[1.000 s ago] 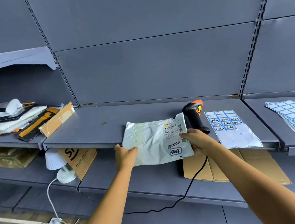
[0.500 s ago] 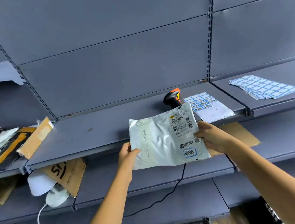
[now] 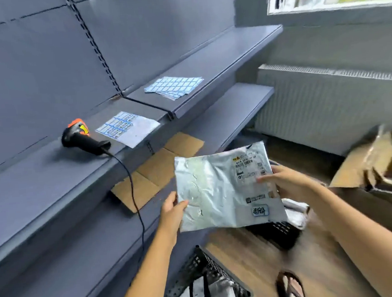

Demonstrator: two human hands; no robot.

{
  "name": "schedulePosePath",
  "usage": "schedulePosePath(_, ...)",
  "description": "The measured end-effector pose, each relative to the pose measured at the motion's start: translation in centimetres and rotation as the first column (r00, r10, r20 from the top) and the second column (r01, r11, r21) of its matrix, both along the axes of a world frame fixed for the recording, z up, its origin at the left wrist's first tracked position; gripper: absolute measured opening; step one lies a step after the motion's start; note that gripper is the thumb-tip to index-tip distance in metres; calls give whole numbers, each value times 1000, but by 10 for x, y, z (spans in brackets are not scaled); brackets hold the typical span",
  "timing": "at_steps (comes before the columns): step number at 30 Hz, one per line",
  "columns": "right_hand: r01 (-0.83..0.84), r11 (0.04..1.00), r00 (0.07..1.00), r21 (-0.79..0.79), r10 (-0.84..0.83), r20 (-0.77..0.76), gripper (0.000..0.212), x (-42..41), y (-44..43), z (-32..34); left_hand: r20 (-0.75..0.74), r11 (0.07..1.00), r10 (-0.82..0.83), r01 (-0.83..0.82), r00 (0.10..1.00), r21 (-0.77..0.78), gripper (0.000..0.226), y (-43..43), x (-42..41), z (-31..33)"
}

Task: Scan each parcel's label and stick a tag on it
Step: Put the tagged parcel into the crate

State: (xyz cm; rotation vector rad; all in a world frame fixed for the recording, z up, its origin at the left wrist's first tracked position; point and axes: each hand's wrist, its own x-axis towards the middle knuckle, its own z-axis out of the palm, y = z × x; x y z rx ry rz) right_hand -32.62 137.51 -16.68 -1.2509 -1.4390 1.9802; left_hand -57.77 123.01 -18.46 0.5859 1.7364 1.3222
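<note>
Parcel [image 3: 219,193]: grey mailer, held in air off the shelf [image 3: 40,184], label [image 3: 249,165] up, blue tag [image 3: 260,211] on it.
Left hand [image 3: 172,208]: pinches left edge.
Right hand [image 3: 284,181]: grips right edge.
Scanner [image 3: 81,139]: lying on shelf beside tag sheet [image 3: 127,128].

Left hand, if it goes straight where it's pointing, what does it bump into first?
The left hand grips the parcel and points up and forward. Going straight on, it would probably meet the cardboard on the lower shelf first, though depth is hard to judge.
</note>
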Motion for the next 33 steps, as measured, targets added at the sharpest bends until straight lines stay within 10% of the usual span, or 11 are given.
schedulePosePath(17,484,857,871,-176,-452,193,36,198,149,-110,15,877,-273,254,962,-409,32,223,171,-98)
schedulePosePath(33,709,607,702,-358,-652,286,35,165,260,-303,44,737,-425,374,904,-563,25,341,159,-261)
